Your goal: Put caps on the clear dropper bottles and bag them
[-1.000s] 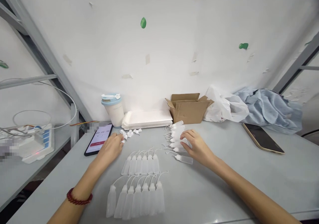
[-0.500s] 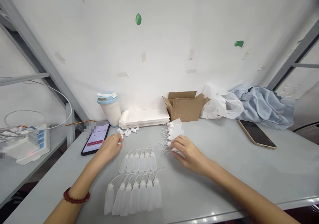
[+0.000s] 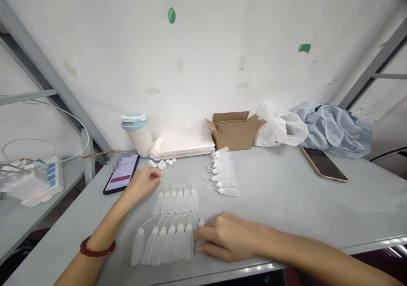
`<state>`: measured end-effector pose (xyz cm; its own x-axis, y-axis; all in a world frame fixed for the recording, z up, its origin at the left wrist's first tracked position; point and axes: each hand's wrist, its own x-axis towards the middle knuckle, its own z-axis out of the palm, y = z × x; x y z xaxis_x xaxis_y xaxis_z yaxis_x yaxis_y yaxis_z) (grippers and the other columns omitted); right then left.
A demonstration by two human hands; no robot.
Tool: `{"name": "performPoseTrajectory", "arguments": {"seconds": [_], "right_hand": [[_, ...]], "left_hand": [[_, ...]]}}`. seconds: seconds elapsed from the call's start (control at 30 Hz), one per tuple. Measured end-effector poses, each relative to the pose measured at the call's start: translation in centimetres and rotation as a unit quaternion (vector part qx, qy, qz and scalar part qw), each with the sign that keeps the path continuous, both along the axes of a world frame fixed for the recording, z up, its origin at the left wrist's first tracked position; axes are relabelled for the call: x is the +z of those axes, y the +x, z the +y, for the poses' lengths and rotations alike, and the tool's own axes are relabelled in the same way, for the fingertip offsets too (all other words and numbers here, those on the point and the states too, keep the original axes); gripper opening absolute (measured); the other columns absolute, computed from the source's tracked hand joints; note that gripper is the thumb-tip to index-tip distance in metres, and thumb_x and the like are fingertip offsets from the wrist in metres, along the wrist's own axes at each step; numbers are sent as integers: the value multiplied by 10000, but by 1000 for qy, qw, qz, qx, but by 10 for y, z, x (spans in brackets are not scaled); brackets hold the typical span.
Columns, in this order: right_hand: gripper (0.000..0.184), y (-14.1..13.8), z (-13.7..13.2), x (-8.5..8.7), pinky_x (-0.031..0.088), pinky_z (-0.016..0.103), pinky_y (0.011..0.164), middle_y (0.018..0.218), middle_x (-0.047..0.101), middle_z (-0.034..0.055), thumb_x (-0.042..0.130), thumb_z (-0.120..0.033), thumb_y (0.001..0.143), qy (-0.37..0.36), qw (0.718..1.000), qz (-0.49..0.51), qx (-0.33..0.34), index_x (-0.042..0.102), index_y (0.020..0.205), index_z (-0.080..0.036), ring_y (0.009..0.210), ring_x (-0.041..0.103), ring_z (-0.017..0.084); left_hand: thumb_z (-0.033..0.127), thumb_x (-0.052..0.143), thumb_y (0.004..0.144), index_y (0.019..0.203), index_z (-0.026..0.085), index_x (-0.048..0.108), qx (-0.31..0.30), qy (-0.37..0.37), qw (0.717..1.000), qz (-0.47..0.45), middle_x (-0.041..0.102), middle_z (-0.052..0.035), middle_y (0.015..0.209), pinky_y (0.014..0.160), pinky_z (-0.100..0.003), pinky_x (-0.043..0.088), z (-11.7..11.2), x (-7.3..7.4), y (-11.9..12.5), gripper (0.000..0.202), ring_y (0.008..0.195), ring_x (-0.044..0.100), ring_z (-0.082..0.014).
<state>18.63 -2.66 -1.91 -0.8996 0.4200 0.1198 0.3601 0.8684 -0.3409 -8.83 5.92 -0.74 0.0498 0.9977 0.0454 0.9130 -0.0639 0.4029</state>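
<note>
My right hand (image 3: 222,237) is closed around the rightmost dropper bottle (image 3: 202,222) of the front row, hiding most of its body; its thin curved strap shows above my fingers. Beside it lie several more translucent bottles (image 3: 171,243) side by side. A second row of bottles (image 3: 174,202) lies behind them. My left hand (image 3: 147,181) rests on the table to the left of that back row, fingers curled together in a pinch. A tiny white bit shows at its fingertips, too small to name. Just beyond sit several small white caps (image 3: 161,164).
More bottles (image 3: 227,176) lie in a column before an open cardboard box (image 3: 237,135). White envelopes (image 3: 182,146), a cup (image 3: 140,137), a plastic bag (image 3: 280,129) and blue cloth (image 3: 337,129) line the wall. Phones lie left (image 3: 121,175) and right (image 3: 324,164).
My right hand has left the column of bottles and come toward me, closing on the end bottle of the front row. My left hand has shifted slightly right. The view has tilted a little.
</note>
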Motion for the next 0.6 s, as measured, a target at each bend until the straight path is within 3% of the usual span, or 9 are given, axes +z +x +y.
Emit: {"name": "performPoseTrajectory", "arguments": {"seconds": [0.13,0.3,0.47,0.6], "right_hand": [[199,3,2,3,327,214,482,561,602,-19,481,-335,910,17,1000,-3,-2,625,911,-197,486,541,114],[237,10,8,7,286,225,464,528,563,-20,459,-311,918,45,999,-20,-19,620,791,-192,444,469,103],[227,19,18,11,323,220,524,670,580,11,391,-276,943,49,997,14,-55,600,929,-189,551,490,112],[242,20,22,10,327,231,534,736,562,35,381,-274,941,82,992,44,-85,601,980,-181,580,473,124]], "left_hand": [[288,515,673,672,196,633,-16,-2,999,-36,721,-34,744,710,-287,459,-2,-1,4,150,793,663,-240],[246,513,673,690,200,629,-14,-5,1000,11,710,-34,747,686,-272,448,-1,-6,4,126,793,652,-232],[194,510,648,689,198,611,-9,-1,999,30,694,-50,771,697,-290,434,0,-11,-3,110,803,635,-240],[209,508,659,669,188,575,1,1,1000,29,678,-65,748,693,-316,439,-2,-4,-1,70,785,631,-254]]}}
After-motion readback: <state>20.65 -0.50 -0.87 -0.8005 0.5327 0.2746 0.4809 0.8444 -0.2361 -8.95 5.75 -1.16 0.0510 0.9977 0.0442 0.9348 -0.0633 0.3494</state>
